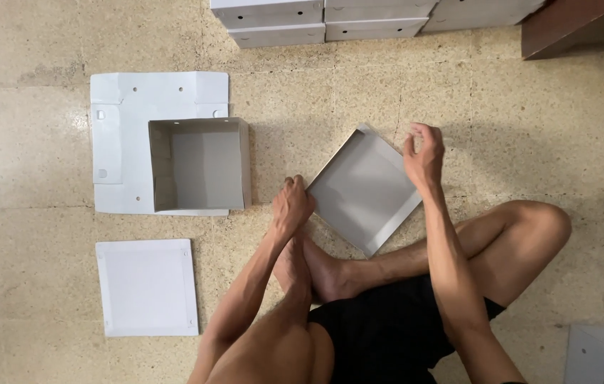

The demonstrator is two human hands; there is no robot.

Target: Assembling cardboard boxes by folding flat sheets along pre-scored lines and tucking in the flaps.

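You are sitting cross-legged on the speckled tile floor [530, 128], with a shallow grey cardboard tray [364, 190] lying turned like a diamond just ahead of your feet. Your left hand [291, 205] is curled onto the tray's 9 o'clock corner, fingers pinching the low wall there. Your right hand [424, 153] hovers at about 2 o'clock of the tray, fingers loosely bent and, as far as I can tell, gripping nothing; it looks just off the upper right edge.

To square this piece up well, I would keep your left grip firm as an anchor and bring the right fingers down onto the far wall, pressing the corner flap flush so the walls stand upright.

At 10 o'clock an open grey box [199, 165] stands on a flat white blank [128, 99]; a flat white panel [147, 286] lies at 8 o'clock, finished white boxes [316, 21] are stacked at 12.
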